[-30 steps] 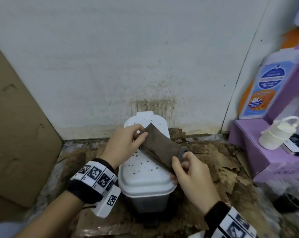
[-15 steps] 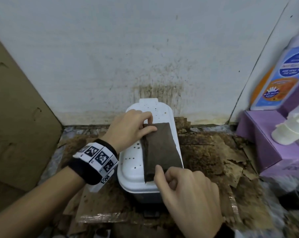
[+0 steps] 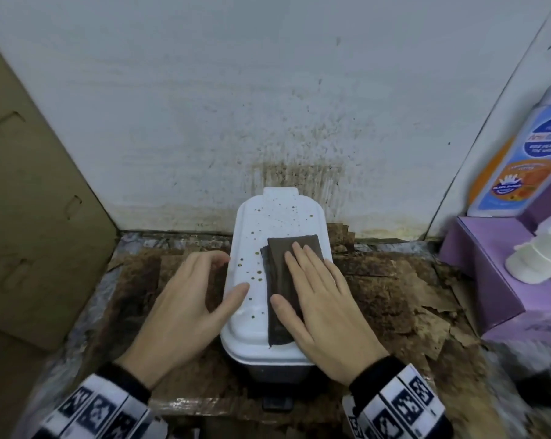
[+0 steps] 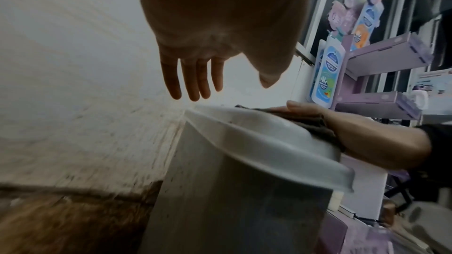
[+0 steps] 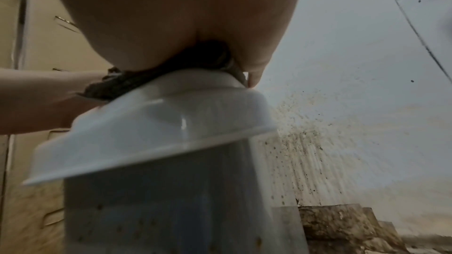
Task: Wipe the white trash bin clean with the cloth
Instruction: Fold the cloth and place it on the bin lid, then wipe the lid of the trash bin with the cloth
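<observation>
The white trash bin (image 3: 252,312) stands against the wall, its shut lid speckled with brown spots. A folded brown cloth (image 3: 278,270) lies on the right half of the lid. My right hand (image 3: 318,299) presses flat on the cloth with straight fingers. My left hand (image 3: 191,296) is at the bin's left side, fingers straight, thumb resting on the lid's edge. In the left wrist view the left hand (image 4: 193,76) hovers above the bin (image 4: 244,181) and the cloth (image 4: 315,123). In the right wrist view my palm covers the cloth (image 5: 117,86) on the bin's lid (image 5: 159,132).
A cardboard sheet (image 3: 30,217) leans at the left. The wall (image 3: 267,106) behind the bin is spattered brown. Torn, stained cardboard (image 3: 394,296) covers the floor. A purple shelf (image 3: 489,264) with a white bottle (image 3: 534,261) stands right. A black pedal (image 3: 277,403) sits at the bin's foot.
Both hands pinched the cloth's ends and laid it on the lid. The left hand has let go and moved to the bin's left side; the right hand now lies flat on the cloth.
</observation>
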A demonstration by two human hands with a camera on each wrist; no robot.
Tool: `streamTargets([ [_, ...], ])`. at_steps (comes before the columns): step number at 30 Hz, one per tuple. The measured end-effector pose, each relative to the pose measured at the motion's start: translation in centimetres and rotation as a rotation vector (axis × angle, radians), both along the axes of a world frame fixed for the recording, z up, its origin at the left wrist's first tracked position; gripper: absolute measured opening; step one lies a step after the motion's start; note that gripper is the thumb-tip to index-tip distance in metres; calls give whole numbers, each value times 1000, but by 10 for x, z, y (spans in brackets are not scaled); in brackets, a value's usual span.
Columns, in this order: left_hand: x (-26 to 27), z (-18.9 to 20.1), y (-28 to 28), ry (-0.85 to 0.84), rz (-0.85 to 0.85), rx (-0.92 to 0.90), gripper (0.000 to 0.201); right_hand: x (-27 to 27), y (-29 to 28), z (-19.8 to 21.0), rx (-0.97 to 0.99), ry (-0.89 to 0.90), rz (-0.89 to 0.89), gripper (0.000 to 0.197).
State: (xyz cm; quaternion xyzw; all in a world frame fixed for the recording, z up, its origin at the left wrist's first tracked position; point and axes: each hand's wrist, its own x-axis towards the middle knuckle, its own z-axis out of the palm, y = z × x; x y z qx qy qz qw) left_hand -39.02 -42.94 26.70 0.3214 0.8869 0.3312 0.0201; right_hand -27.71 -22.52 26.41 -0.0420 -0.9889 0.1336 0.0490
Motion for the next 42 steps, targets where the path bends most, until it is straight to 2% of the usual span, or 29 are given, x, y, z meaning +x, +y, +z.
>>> streamTargets([
  [4,8,-20,-6,-142,-36,-61,101,7,-7,-2,58,-9,-55,74],
  [8,6,-28,-8,-254,-49,-52,123,24,-17,-7,24,-5,-138,74],
  [12,6,-27,-3,-273,-143,4,117,21,-12,-7,26,-48,-116,75],
  [22,10,-43,0,-348,-184,133,126,-25,30,3,102,-86,-20,82],
  [26,12,-45,2,-365,-173,165,123,-33,39,1,125,-91,41,80],
  [31,12,-50,2,-355,-172,175,127,-22,34,-2,59,-69,67,74],
  [38,11,-52,6,-343,-190,188,130,21,-1,-7,6,-40,2,72],
  [42,10,-53,6,-326,-177,184,131,23,-1,-9,3,-18,3,72],
])
